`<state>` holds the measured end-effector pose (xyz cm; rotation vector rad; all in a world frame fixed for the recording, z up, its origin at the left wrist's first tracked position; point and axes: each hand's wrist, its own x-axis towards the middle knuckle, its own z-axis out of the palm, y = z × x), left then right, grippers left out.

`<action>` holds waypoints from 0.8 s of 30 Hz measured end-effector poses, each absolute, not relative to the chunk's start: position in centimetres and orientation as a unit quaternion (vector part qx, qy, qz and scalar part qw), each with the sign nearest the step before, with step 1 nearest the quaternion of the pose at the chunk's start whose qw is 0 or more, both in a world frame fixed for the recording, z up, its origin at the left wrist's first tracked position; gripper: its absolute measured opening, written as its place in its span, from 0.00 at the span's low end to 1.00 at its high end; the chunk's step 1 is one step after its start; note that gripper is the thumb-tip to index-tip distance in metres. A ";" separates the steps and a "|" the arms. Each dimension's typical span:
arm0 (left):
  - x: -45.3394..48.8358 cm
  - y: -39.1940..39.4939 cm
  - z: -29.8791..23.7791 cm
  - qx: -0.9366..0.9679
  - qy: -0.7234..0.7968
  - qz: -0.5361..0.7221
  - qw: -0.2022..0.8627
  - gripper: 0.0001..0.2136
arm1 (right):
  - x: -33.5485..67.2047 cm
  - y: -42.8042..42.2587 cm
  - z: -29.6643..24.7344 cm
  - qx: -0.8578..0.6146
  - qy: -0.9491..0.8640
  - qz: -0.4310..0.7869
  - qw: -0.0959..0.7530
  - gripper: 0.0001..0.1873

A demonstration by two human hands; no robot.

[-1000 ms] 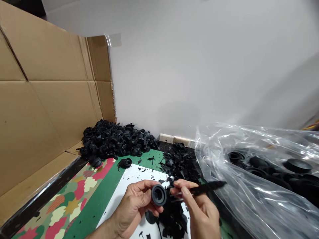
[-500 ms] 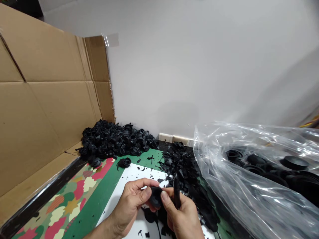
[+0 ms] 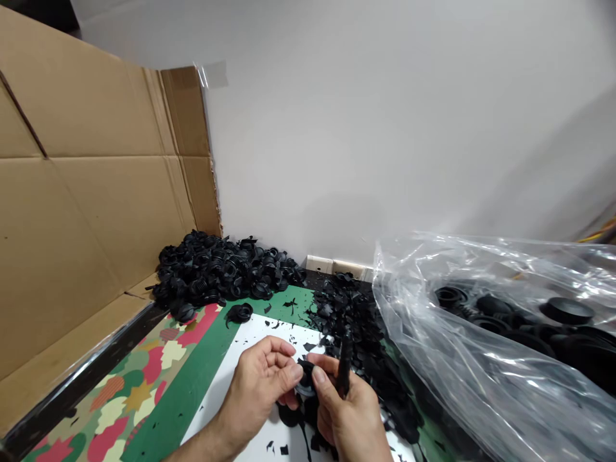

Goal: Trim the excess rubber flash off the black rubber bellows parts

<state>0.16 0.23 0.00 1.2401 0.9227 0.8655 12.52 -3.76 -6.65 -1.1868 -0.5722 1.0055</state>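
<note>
From the head camera, the left hand (image 3: 260, 391) and right hand (image 3: 349, 417) work close together at the bottom centre, just above the lower frame edge. The left hand is closed around a black rubber bellows piece (image 3: 305, 377), its fingers curled and its thumb on the piece, which is mostly hidden between the two hands. The right hand is also clenched, its thumb against the same piece, and it grips a slim black tool (image 3: 344, 366) standing nearly upright; the tool's tip is hard to make out against the dark scraps.

Under the hands lies a white sheet (image 3: 226, 391), with a green band (image 3: 202, 366) and a patterned mat (image 3: 129, 391) at about 9 o'clock, running to the dark desk edge (image 3: 81, 375). At 1 o'clock, a black rubber scrap pile (image 3: 346, 314) crowds the right hand. A heap of ribbed rubber parts (image 3: 216, 273) sits at 11 o'clock against a cardboard sheet (image 3: 96, 160). A clear plastic bag (image 3: 481, 333) of black rubber pieces fills 3 o'clock. Open room remains mostly over the white sheet, at 10 o'clock.
</note>
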 end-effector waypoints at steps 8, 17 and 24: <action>-0.2 -0.5 0.2 0.756 0.362 0.408 0.363 0.06 | 12.4 -3.7 -7.5 -0.528 -0.235 0.440 0.687 0.30; -0.7 -0.7 0.8 0.890 0.253 0.378 -0.006 0.11 | 12.6 -4.1 -6.5 -0.517 -0.223 0.468 0.681 0.31; -0.4 -0.8 1.3 0.909 0.267 0.318 -0.034 0.10 | 12.9 -4.4 -5.7 -0.512 -0.263 0.450 0.683 0.26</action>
